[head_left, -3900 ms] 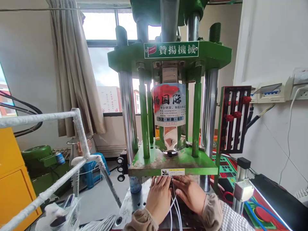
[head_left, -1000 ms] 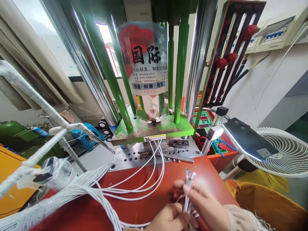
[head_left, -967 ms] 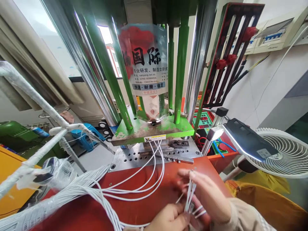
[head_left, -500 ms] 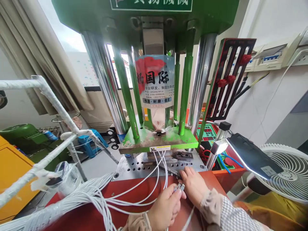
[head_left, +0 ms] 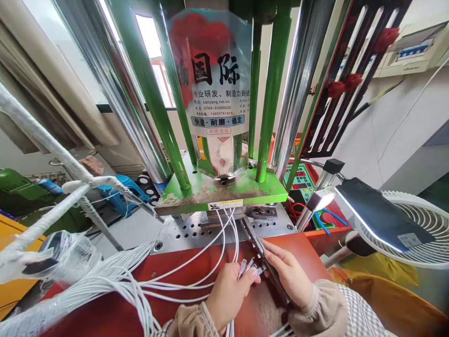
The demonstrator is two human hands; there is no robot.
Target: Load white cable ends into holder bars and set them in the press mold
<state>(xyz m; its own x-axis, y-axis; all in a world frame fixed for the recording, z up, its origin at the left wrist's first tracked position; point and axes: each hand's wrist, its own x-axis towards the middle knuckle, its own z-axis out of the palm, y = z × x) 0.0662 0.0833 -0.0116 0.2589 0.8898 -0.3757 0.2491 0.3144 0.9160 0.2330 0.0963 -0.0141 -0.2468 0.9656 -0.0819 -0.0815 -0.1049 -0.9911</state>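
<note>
Above the left hand (head_left: 231, 290), "canyang.net.cn" label (head_left: 215, 91)

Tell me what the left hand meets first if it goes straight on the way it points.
Probably the long, dark metal bar in the right hand: the left hand, holding small silvery connectors, points up and right towards it. The remaining gap is unclear.
</note>
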